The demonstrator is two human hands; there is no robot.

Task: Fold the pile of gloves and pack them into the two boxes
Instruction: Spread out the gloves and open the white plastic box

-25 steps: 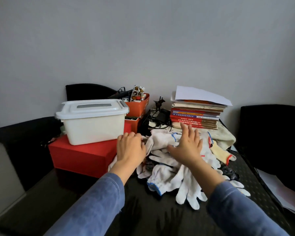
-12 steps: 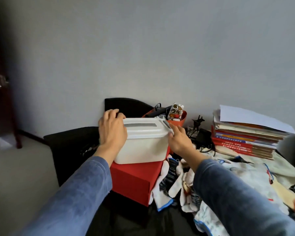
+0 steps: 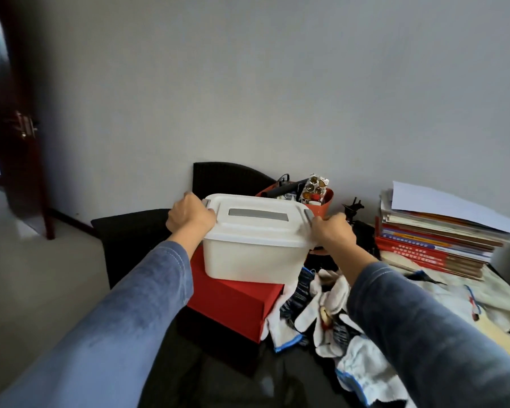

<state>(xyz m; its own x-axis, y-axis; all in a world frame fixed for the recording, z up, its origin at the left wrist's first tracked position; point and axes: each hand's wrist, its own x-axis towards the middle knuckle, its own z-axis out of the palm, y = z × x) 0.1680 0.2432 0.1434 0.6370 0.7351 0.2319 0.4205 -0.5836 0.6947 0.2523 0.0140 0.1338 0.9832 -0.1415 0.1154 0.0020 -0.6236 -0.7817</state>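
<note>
A white plastic box [image 3: 252, 256] with a lid and grey clips sits on top of a red box [image 3: 233, 304]. My left hand [image 3: 190, 216] grips the lid's left end at the clip. My right hand [image 3: 331, 229] grips the lid's right end at the other clip. A pile of gloves [image 3: 321, 316], mostly white with blue cuffs, lies on the dark table to the right of the red box, partly hidden under my right sleeve.
A stack of books [image 3: 436, 237] topped with white paper stands at the right. An orange bin [image 3: 321, 198] of small items is behind the white box. Black chairs [image 3: 136, 228] stand at the left and back. A dark door [image 3: 18, 122] is at far left.
Both hands left the glove pile and moved to the white box, now curled round the ends of its lid. My view has turned left toward the boxes.
</note>
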